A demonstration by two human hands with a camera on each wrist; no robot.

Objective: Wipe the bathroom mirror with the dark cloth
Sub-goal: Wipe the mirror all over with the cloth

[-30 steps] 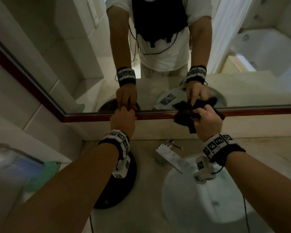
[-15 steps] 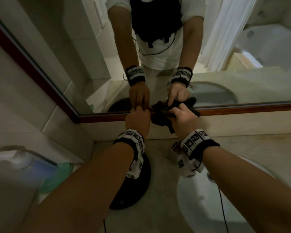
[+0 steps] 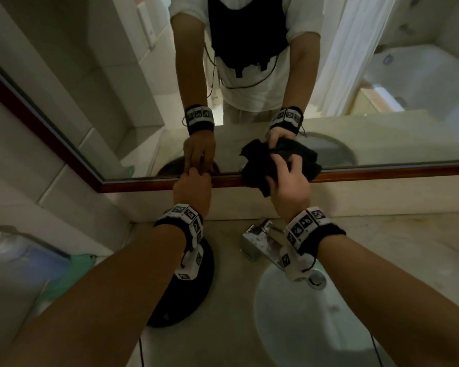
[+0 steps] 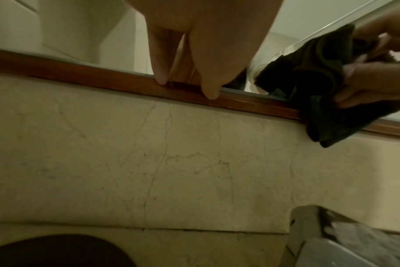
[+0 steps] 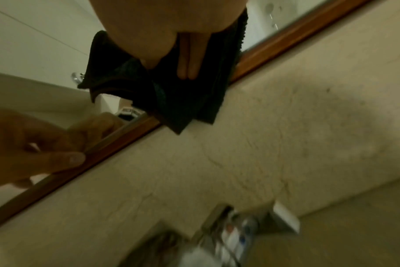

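The mirror [image 3: 249,144] has a brown wooden frame [image 3: 149,185] and hangs above a marble backsplash. My right hand [image 3: 281,165] grips the crumpled dark cloth [image 3: 257,165] and presses it on the glass at the lower edge, where part of it hangs over the frame. In the right wrist view, the right hand [image 5: 169,70] curls its fingers into the cloth [image 5: 171,104]. My left hand [image 3: 196,173] rests its fingertips on the bottom frame, left of the cloth. From the left wrist, the left hand [image 4: 185,86] touches the frame [image 4: 80,72] and holds nothing, with the cloth [image 4: 320,108] to its right.
A chrome faucet [image 3: 260,239] and a white sink basin [image 3: 302,313] lie below my right wrist. A black round object [image 3: 191,295] sits on the counter under my left wrist. Something green [image 3: 72,271] lies at the left, by the tiled wall.
The right hand carried the cloth left along the mirror's bottom edge until it nearly met the left hand, then back right and slightly up onto the glass. The left hand stayed on the frame.
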